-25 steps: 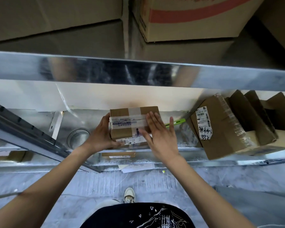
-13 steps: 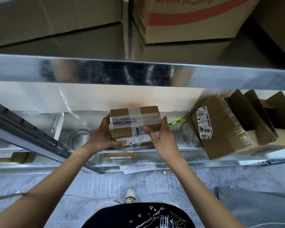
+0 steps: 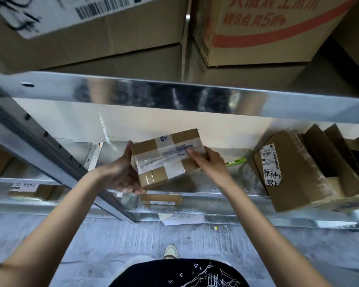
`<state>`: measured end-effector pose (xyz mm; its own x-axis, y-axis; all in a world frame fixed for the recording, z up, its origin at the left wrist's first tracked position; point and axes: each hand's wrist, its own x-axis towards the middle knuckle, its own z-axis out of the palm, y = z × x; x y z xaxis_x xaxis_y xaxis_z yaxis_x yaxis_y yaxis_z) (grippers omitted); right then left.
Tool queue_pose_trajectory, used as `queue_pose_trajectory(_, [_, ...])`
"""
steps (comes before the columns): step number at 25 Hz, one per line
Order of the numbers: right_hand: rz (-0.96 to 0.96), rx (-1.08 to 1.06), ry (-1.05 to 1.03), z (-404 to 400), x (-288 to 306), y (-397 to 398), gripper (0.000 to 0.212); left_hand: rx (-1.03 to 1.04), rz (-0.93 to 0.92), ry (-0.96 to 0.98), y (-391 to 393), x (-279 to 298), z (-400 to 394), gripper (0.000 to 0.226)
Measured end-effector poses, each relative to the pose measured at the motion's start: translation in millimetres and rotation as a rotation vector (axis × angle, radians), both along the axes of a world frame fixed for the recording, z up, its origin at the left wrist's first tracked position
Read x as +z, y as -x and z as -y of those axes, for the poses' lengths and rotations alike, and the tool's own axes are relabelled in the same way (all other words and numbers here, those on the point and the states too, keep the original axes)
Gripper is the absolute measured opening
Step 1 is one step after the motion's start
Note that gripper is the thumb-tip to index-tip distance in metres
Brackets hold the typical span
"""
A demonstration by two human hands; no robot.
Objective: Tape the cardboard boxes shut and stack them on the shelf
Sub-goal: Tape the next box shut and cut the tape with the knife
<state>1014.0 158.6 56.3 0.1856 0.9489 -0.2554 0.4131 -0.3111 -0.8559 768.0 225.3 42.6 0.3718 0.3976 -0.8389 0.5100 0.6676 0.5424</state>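
We see both hands on a small taped box [image 3: 166, 156], tilted above the metal shelf [image 3: 205, 206] near its front edge: left hand [image 3: 122, 175] cups its left end with fingers under the bottom corner, right hand [image 3: 207, 160] grips the right end with its thumb laid across the taped top. Whether the box touches the shelf is hard to tell. A bigger labelled box [image 3: 288, 172] leans well to the right, with a green pen-like thing [image 3: 235, 162] between them.
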Motion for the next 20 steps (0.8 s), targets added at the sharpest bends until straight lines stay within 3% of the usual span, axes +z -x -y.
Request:
queue_pose_trajectory(3, [0.084, -0.034, 0.117, -6.0, -25.0, 12.3, 0.042, 0.169, -0.081, -0.125, -2.4, -23.3, 4.3, 0.119])
queue_pose_trajectory(6, [0.115, -0.035, 0.130, -2.5, -41.5, 22.1, 0.042, 0.284, -0.335, -0.525, -1.3, -37.2, 14.2, 0.074])
queue_pose_trajectory(8, [0.097, -0.043, 0.134, -1.7, -43.3, 25.4, 0.051, 0.418, -0.317, -0.752, -0.8, -39.9, 18.7, 0.052])
queue_pose_trajectory(10, [0.246, -0.035, 0.110, -0.5, -43.9, 28.8, 0.073, 0.548, -0.033, -0.697, -3.1, -39.7, 17.6, 0.029])
queue_pose_trajectory(13, [0.809, 0.170, -0.118, 8.3, -35.6, 46.5, 0.070, 0.589, 0.253, -0.516, -8.4, -36.0, 11.2, 0.023])
queue_pose_trajectory(15, [0.796, 0.400, -0.265, 15.6, -24.8, 77.3, 0.066, 0.591, 0.264, -0.535, -8.9, -34.8, 7.9, 0.017])
queue_pose_trajectory(17, [0.736, 0.545, -0.273, 19.5, -29.5, 108.8, 0.068, 0.587, 0.237, -0.532, -4.7, -36.3, 4.8, 0.016])
queue_pose_trajectory(20, [0.834, 0.519, -0.338, 18.1, -46.9, 128.9, 0.071, 0.561, 0.247, -0.507, 2.0, -39.2, 2.4, 0.015])
